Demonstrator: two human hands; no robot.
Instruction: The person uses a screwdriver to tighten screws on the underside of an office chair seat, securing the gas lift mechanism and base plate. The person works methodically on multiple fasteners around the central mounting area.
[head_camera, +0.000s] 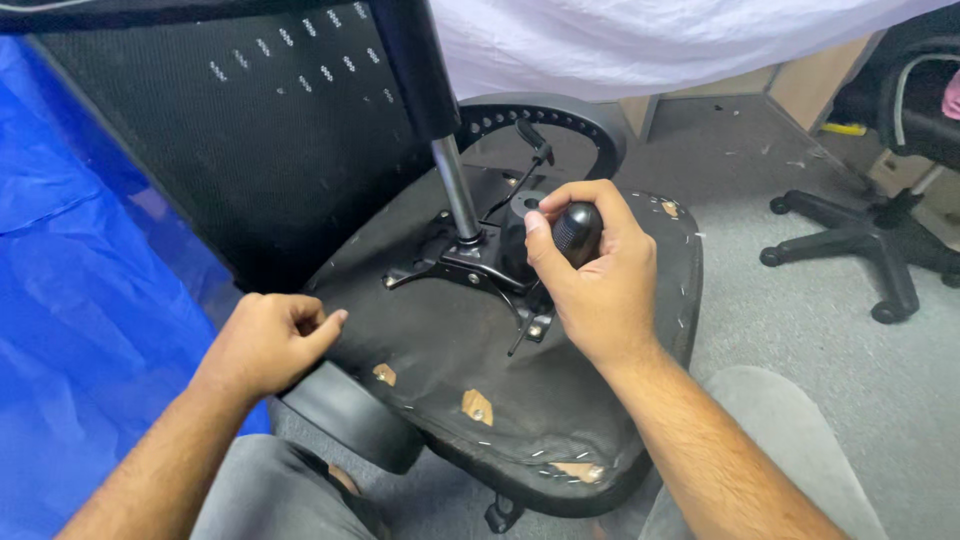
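Blue plastic sheet (70, 300) on my far left. My left hand (268, 340) is curled into a loose fist, pinching the edge of the upturned chair seat (450, 360) (fabric underside, staples showing). Gas lift column (455, 185) stands in the middle. My right hand (590, 265) is wrapped around a black screwdriver handle (578, 232) at the metal mechanism plate (470, 265). Another chair's wheeled base (860, 250) sits far right.

I see both forearms bare to the bottom frame edge, with dark hair and no sleeves. My left hand (268, 340) and right hand (590, 268) carry no gloves, rings or watch. Grey trousers (790, 420) cover both knees.
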